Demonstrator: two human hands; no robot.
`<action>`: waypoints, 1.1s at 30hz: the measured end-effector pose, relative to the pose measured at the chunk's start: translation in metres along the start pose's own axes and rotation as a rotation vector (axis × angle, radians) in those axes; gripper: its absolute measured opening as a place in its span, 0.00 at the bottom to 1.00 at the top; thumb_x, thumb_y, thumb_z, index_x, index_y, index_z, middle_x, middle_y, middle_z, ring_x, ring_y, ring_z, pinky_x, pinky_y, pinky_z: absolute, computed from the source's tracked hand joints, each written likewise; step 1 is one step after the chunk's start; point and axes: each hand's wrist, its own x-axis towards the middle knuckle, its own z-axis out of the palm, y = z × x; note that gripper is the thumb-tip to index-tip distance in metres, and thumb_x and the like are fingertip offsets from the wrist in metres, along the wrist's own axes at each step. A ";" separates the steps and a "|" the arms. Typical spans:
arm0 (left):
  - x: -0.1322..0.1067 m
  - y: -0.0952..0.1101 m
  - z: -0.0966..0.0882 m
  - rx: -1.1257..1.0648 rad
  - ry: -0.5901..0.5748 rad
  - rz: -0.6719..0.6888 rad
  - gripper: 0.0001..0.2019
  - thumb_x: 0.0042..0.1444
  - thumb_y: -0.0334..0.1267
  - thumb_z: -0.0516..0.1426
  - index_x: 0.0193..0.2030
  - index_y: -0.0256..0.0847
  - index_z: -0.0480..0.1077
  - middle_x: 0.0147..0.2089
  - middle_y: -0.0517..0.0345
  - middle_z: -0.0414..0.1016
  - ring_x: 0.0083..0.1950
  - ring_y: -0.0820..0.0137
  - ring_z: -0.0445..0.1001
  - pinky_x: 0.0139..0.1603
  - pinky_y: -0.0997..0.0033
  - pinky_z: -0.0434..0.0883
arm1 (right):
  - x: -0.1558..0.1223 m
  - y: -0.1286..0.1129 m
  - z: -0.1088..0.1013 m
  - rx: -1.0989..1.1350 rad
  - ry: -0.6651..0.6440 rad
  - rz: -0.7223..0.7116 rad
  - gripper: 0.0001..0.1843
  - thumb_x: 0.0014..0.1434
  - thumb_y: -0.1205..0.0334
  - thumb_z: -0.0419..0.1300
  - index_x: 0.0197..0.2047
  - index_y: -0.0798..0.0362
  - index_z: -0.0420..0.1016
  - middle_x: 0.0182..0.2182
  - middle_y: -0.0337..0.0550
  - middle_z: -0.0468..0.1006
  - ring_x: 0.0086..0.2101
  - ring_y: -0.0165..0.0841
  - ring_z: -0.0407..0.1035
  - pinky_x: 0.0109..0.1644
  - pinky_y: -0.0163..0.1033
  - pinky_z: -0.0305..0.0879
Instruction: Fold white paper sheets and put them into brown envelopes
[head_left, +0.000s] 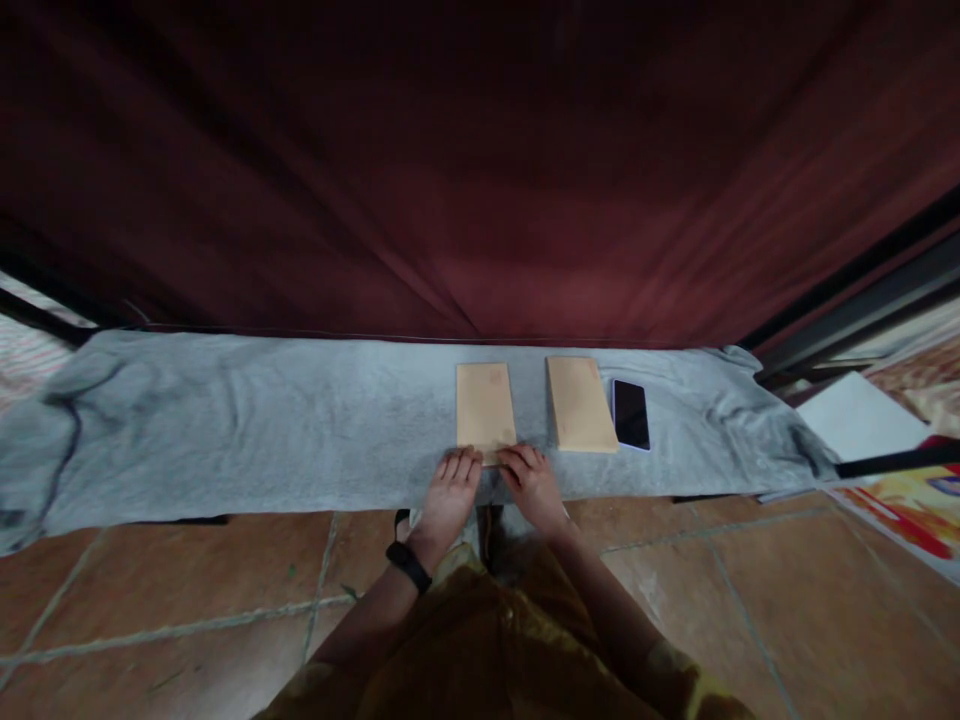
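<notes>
A flat brown paper envelope point(485, 405) lies on the grey cloth in front of me, with a small faint print at its upper right. My left hand point(454, 480) grips its near left corner, fingers bent together over the edge. At the near right corner, my right hand point(531, 485) pinches the same edge, its fingers also closed. A narrow strip of the near edge shows between the two hands. The thumbs are mostly hidden. Just to the right rests a thicker stack of brown envelopes point(583, 405), apart from both hands.
A dark-screened phone point(631, 414) lies right of the stack. Grey cloth point(262, 430) covers the narrow bench, backed by a dark red fabric point(480, 200). Below is a tiled floor point(247, 570). At far right are a white sheet point(862, 420) and a colourful printed bag point(915, 505).
</notes>
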 end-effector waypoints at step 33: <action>0.015 -0.005 -0.015 -0.066 -0.153 0.084 0.16 0.64 0.24 0.47 0.51 0.38 0.71 0.48 0.47 0.75 0.53 0.60 0.72 0.55 0.59 0.70 | 0.008 0.010 0.005 0.159 0.028 0.084 0.08 0.70 0.61 0.56 0.42 0.48 0.77 0.44 0.44 0.78 0.47 0.37 0.71 0.55 0.44 0.63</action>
